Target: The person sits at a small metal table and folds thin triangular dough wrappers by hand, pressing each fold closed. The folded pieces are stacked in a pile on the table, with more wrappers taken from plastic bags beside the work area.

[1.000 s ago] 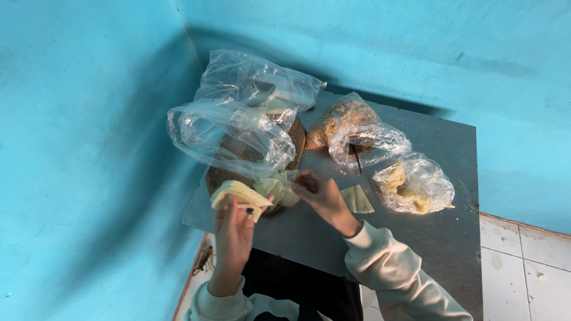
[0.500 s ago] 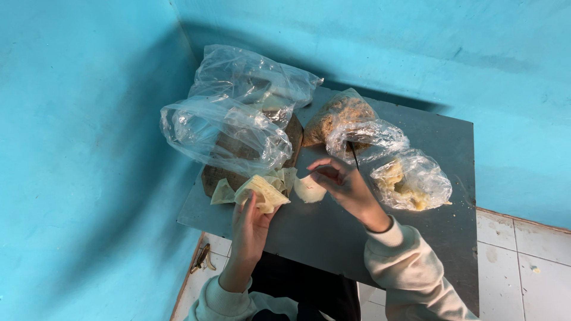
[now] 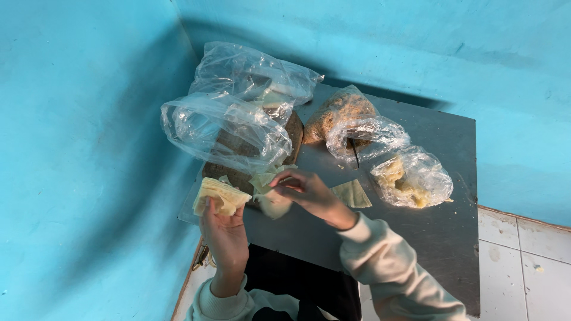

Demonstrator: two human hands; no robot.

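My left hand [image 3: 225, 233] holds a thin stack of pale yellow wrapper sheets [image 3: 219, 195] over the near left corner of the grey table [image 3: 428, 244]. Just right of it, my right hand [image 3: 309, 192] pinches another pale wrapper [image 3: 272, 201] at the mouth of a big clear plastic bag [image 3: 223, 129]. That bag lies over a round wooden board [image 3: 292, 132]. One folded wrapper [image 3: 352, 193] lies flat on the table, right of my right hand.
A second clear bag [image 3: 253, 74] sits behind the first. A bag of brown crumbly filling [image 3: 342, 113] and a bag of yellowish filling [image 3: 410, 178] lie mid-table. Blue walls close in the left and back. White floor tiles [image 3: 523, 255] show at the right.
My right hand drew back from the bags toward the near left and now pinches a wrapper by the big bag. The left hand lowered slightly with its stack.
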